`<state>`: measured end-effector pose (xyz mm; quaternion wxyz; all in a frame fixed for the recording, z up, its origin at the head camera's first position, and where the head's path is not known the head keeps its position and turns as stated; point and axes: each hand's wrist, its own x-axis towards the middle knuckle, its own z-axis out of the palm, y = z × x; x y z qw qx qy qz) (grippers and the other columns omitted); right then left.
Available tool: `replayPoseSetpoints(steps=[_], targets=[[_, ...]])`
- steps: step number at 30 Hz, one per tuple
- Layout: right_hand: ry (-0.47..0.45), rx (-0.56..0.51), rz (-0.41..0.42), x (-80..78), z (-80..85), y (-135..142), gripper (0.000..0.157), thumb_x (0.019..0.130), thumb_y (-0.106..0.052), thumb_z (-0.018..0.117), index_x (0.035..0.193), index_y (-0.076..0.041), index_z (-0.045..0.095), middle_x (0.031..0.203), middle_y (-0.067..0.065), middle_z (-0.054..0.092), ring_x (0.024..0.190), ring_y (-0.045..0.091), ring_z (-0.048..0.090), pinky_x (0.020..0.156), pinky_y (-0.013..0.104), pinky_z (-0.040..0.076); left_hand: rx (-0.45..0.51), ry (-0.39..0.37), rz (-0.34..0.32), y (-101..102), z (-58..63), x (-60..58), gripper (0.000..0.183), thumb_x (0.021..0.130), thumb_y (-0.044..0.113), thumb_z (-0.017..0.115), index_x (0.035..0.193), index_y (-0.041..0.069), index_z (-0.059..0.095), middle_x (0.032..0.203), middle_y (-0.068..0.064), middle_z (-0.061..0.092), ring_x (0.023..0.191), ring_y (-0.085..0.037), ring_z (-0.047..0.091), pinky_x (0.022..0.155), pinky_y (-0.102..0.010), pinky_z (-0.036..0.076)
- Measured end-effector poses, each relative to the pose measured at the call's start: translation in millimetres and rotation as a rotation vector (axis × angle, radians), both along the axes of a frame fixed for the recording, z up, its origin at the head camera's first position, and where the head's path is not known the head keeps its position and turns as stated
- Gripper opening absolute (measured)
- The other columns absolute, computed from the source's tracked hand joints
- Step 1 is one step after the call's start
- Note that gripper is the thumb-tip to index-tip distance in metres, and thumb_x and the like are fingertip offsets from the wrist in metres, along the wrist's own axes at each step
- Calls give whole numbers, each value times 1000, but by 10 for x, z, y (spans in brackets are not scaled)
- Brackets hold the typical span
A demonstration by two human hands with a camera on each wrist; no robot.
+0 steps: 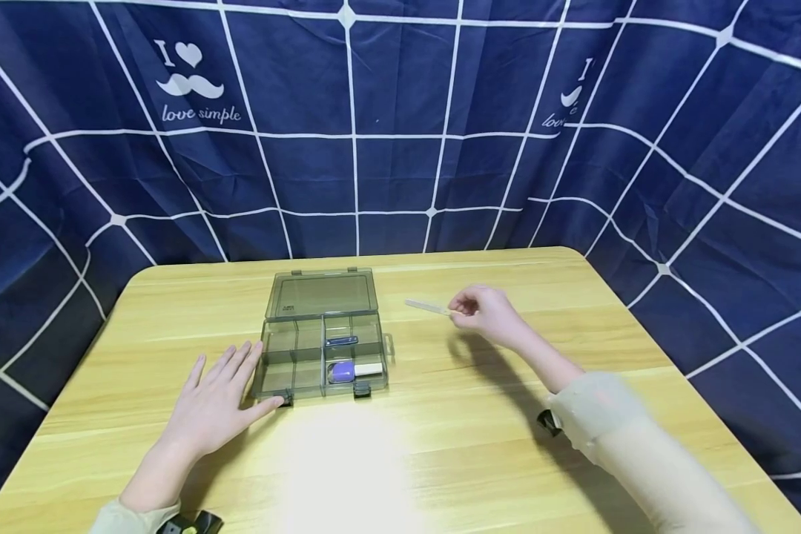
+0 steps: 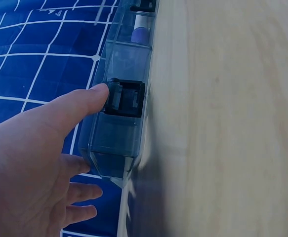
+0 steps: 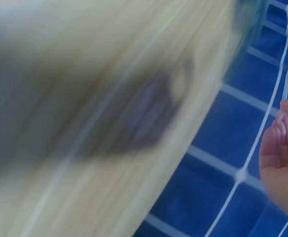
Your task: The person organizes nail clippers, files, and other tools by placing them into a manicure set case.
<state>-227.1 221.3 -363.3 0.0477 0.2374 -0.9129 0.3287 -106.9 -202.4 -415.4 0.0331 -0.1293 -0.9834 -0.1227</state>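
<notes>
A translucent grey compartment box (image 1: 307,374) lies with its lid (image 1: 322,294) folded back. In its right-hand compartments are a purple nail polish bottle (image 1: 342,371) with a white cap and a small dark blue item (image 1: 342,341) resembling nail clippers. My left hand (image 1: 213,404) rests at the box's left side, fingers extended, with the thumb at the black front latch (image 2: 125,98). To the right of the box, my right hand (image 1: 487,315) pinches one end of a thin whitish strip (image 1: 425,305), shaped like a nail file, above the table. Its free end points left, toward the box.
The light wooden table (image 1: 440,445) has rounded far corners and a bright glare patch in front of the box. Dark blue curtains (image 1: 400,178) with white lines hang behind and along both sides. A second black latch (image 1: 362,389) is on the box's front.
</notes>
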Motion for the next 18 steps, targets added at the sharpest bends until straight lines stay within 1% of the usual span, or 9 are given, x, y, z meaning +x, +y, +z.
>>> replayPoseSetpoints(steps=[4, 7, 13, 15, 18], targets=[[-28, -12, 84, 84, 66, -364, 11, 76, 0, 73, 87, 0, 69, 79, 3, 63, 71, 15, 58, 66, 25, 52, -3, 8, -2, 0, 8, -1, 95, 84, 73, 46, 153, 12, 22, 151, -19, 31, 137, -42, 28, 110, -61, 6], [-48, -8, 149, 152, 80, -631, 11, 77, -1, 73, 88, -1, 69, 80, 1, 63, 71, 13, 58, 68, 24, 52, -6, 18, -5, -1, 9, -5, 95, 84, 73, 46, 153, 12, 23, 151, -20, 31, 137, -41, 28, 110, -61, 7], [-69, 24, 287, 270, 13, -1061, 11, 78, -4, 72, 89, -5, 68, 83, -1, 62, 75, 10, 57, 69, 18, 51, -7, 29, -11, -6, -9, -12, 95, 84, 73, 47, 152, 11, 24, 152, -20, 30, 138, -41, 26, 110, -61, 7], [-72, 39, 320, 300, -16, -1175, 12, 78, -3, 71, 90, -4, 68, 85, 0, 62, 76, 11, 57, 70, 17, 50, -7, 35, -13, -7, -14, -17, 95, 84, 73, 47, 152, 10, 25, 152, -20, 29, 139, -40, 24, 111, -60, 7], [-52, 78, 351, 331, -53, -1333, 13, 77, -3, 71, 90, -4, 68, 87, 1, 63, 78, 11, 58, 71, 15, 50, -6, 50, -18, -8, -21, -19, 95, 84, 73, 47, 152, 9, 26, 152, -21, 27, 139, -40, 23, 111, -60, 7]])
